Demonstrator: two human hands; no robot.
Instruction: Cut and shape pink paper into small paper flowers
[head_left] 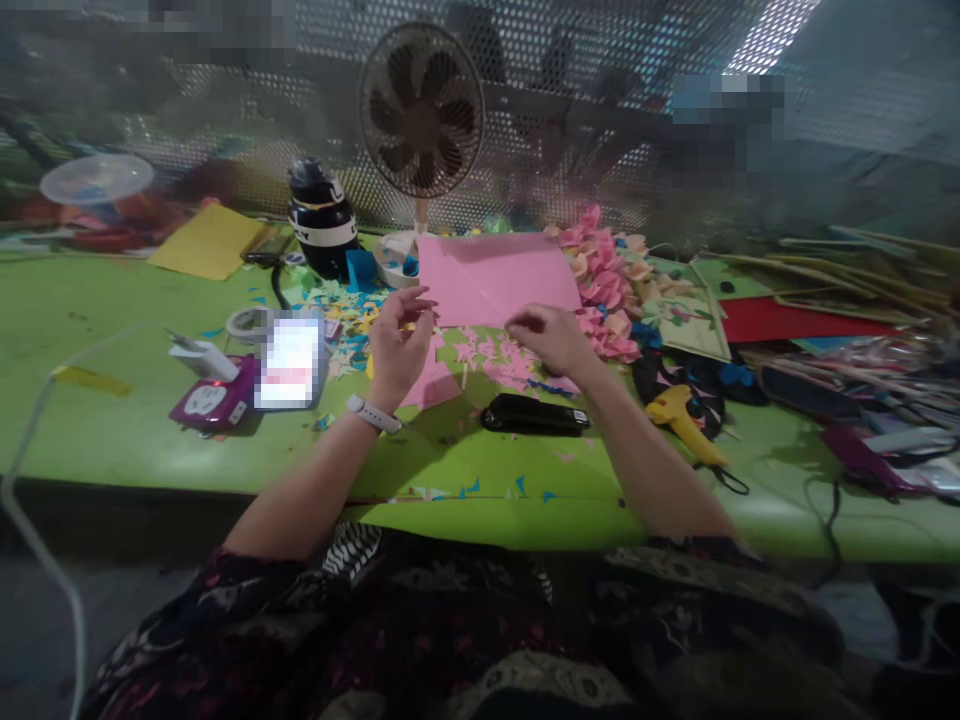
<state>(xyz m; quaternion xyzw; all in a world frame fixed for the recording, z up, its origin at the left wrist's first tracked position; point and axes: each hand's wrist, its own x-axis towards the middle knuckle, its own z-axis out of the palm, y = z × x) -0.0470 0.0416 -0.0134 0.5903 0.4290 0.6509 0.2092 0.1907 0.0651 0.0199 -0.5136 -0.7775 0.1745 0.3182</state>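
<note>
The person sits at a green counter (pixel 112 330) strewn with paper craft bits. The left hand (pixel 397 340) is raised just off the surface, fingers loosely spread and curled, thumb apart; it seems to hold nothing, though something small between the fingertips could be hidden by blur. A white watch (pixel 373 413) sits on that wrist. The right hand (pixel 547 335) rests lower, fingers drawn together and tipped down onto the heap of small pink cut-outs (pixel 502 362) beneath it, as if pinching one piece; I cannot tell if anything is actually caught.

Just beyond both hands lies a flat pink sheet (pixel 495 275), within easy reach. To the outside of the right hand a pile of folded pink and peach paper flowers (pixel 607 290) is stacked, apart from the loose scraps. Nearer the body than the right hand lies a black stapler-like tool (pixel 534 414), and further right a yellow glue gun (pixel 682 415). Outside the left hand sit a tape roll (pixel 250 322) and a blurred-out phone (pixel 289 365). A fan (pixel 420 110) stands behind the sheet.
</note>
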